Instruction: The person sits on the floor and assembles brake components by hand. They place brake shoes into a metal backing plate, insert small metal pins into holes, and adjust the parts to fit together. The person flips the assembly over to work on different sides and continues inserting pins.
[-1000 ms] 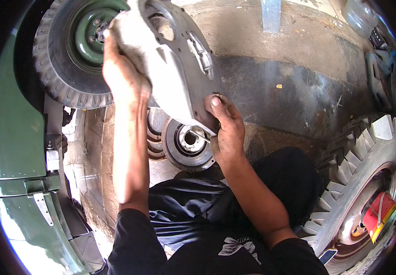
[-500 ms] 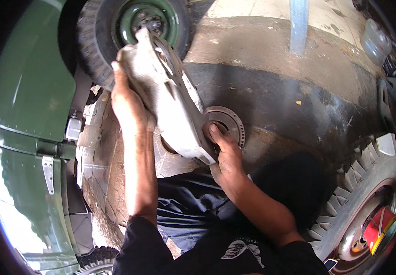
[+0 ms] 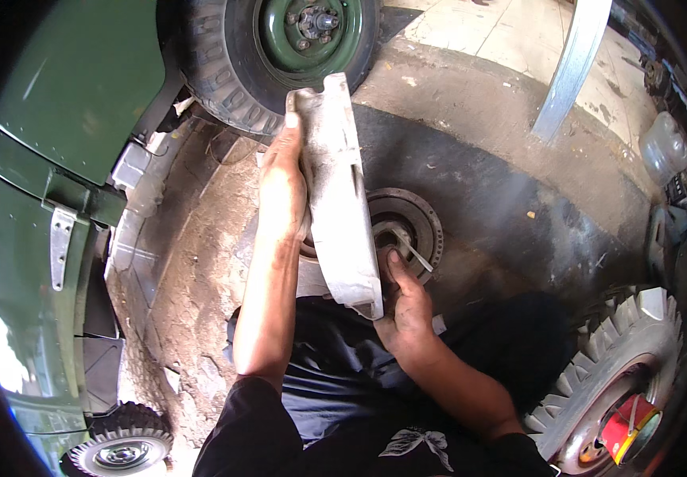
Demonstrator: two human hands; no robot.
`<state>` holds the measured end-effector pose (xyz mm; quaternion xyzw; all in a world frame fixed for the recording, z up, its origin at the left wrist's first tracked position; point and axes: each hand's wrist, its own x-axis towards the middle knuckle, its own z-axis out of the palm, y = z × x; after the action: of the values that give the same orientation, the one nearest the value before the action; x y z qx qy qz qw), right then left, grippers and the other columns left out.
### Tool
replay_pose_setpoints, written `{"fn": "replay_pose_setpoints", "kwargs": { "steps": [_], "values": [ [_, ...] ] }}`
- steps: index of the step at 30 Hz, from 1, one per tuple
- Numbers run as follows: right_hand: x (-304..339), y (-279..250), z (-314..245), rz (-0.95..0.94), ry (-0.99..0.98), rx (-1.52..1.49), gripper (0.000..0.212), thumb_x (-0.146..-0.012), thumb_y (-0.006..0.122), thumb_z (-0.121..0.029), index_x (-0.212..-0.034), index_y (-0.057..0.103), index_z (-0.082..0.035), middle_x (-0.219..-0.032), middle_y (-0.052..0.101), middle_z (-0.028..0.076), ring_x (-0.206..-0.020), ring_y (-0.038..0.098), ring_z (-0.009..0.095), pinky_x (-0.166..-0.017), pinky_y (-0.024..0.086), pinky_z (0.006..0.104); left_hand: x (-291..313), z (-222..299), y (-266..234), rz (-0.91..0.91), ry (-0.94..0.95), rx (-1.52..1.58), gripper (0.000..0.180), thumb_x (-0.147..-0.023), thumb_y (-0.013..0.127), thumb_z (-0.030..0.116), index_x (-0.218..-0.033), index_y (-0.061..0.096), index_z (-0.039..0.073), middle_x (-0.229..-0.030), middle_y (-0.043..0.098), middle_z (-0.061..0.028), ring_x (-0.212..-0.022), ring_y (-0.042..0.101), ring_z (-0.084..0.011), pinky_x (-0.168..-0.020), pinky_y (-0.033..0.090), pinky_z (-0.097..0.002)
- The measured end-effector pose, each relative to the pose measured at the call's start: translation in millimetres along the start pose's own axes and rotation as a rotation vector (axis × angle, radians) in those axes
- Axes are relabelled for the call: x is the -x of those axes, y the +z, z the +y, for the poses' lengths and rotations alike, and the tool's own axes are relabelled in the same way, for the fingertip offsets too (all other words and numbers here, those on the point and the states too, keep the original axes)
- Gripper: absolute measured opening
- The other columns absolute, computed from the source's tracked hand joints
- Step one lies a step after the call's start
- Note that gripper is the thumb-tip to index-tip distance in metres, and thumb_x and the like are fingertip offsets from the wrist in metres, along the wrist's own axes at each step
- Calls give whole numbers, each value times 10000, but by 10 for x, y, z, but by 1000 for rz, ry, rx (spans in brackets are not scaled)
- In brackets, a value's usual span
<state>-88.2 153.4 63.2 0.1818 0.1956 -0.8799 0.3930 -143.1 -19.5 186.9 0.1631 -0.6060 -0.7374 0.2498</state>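
Note:
A pale grey cast-metal housing [image 3: 334, 191] is held up on edge in front of me, its long, broad side toward me. My left hand [image 3: 284, 187] grips its left side, thumb pointing up along the wall. At its lower right end, my right hand [image 3: 409, 306] holds the rim, thumb up; its other fingers are hidden behind the part. Below and behind the housing, a round metal disc [image 3: 431, 213] with small holes around its rim lies on the floor. A thin, pale-handled tool [image 3: 417, 253] rests across this disc; its kind is unclear.
A green vehicle [image 3: 65, 103] stands along the left, with a tyre on a green wheel [image 3: 232, 79] at the top. At the lower right lies a knobbly tyre [image 3: 598, 381] with a red can [image 3: 628, 425]. A metal post [image 3: 570, 71] and a clear plastic bottle [image 3: 664, 147] are farther off.
The housing has turned in my hands, so its open right side no longer shows. My view has shifted, and the pale-handled tool on the disc has come into sight.

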Motion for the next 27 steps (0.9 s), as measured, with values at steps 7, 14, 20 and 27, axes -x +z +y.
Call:
{"fn": "replay_pose_setpoints", "kwargs": {
  "steps": [7, 14, 20, 27],
  "values": [
    [-63, -81, 210, -80, -20, 46, 520, -1094, 599, -454, -1486, 574, -112, -1443, 663, 95, -1318, 631, 300, -1131, 484, 547, 441, -262, -262, -40, 186, -524, 563, -1002, 779, 387, -1317, 602, -44, -1198, 686, -144, -1113, 625, -203, -1025, 473, -348],
    [-126, -151, 175, -17, -124, 395, 383, -1047, 721, -359, -1314, 643, -96, -1231, 711, 52, -1202, 674, 243, -1128, 488, 565, 451, -206, -506, 8, 149, -589, 483, -1089, 611, 450, -1141, 747, -11, -902, 730, -221, -894, 737, -305, -824, 537, -437],
    [92, 49, -62, -5, -845, 899, 279, -1046, 727, -184, -1253, 685, -2, -1086, 764, 112, -921, 744, 166, -732, 626, 299, 587, -161, -682, 24, 247, -680, 505, -1081, 601, 473, -1065, 729, -16, -734, 679, -284, -792, 723, -470, -755, 526, -530],
    [292, 1032, -628, -63, -1623, 1630, 176, -882, 834, 3, -1052, 791, 9, -996, 809, 128, -905, 759, 215, -827, 580, 323, 699, -187, -635, -36, 149, -671, 514, -1069, 620, 477, -1088, 742, -22, -705, 675, -287, -773, 716, -493, -752, 543, -548]
  ]
}}
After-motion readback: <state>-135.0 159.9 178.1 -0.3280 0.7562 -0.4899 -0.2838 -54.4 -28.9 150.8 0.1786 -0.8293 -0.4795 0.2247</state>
